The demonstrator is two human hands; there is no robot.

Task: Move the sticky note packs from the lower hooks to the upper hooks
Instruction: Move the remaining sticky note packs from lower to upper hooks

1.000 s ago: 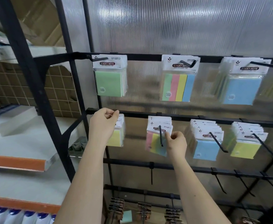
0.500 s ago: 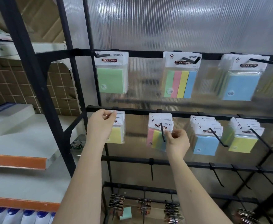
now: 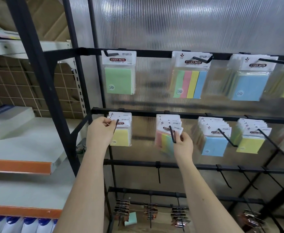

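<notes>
Ribbed translucent panelling (image 3: 180, 22) backed a black wire display rack (image 3: 154, 54), with white shelving off to your left.

Hands: your left hand (image 3: 101, 132) was closed in a pinch on the header cards of the yellow sticky note packs (image 3: 121, 132) at the leftmost lower hook (image 3: 116, 124). Your right hand (image 3: 183, 145) was curled round the edge of the striped multicolour packs (image 3: 164, 137), fingers pinching just beside the tip of the second lower hook (image 3: 172, 134).

Task stock, lower row: both gripped stacks hung on their hooks, not yet lifted off. Further right sat a blue stack (image 3: 213, 137) and a yellow-green stack (image 3: 252, 137), untouched.

Upper row: one green pack (image 3: 119, 73), one striped pack (image 3: 190, 76) and a blue group (image 3: 252, 78) hung already on the upper hooks, leaving free prong above each of your hands.

Below: bare hooks on a third bar (image 3: 154, 163), and dark carded goods (image 3: 148, 212) on the lowest row; their kind could not be told.

Risks, as judged: several packs shared each hook, so drawing more than your pinch held could have let rear packs slide off the upturned tip and drop. Pulling at an angle could have torn the punched card holes. Working both stacks at once left neither hand free to steady a slipping pack.
</notes>
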